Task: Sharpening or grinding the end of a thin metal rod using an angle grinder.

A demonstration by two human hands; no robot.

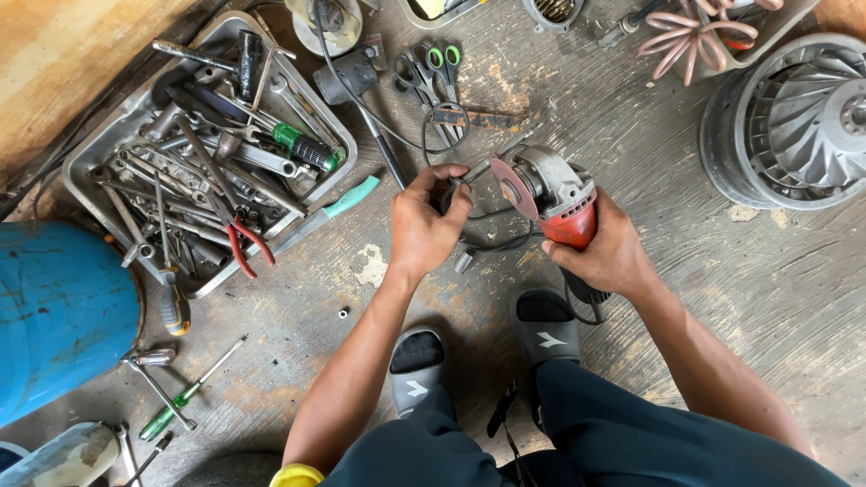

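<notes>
The red angle grinder (555, 203) looks heavy and stiff, so the right hand (606, 252) wraps its body while the left hand (424, 225) fingers pinch a small dark tool at the disc (512, 188).

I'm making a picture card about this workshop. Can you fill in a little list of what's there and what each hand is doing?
place: worn wooden floor
left hand: fingers closed on a small tool at the grinder's disc
right hand: grips the red grinder
tray: metal, full of wrenches, pliers, screwdrivers
near tray: teal-handled knife
above hands: scissors
far left: blue drum
top right: finned metal wheel
feet: grey slippers
</notes>
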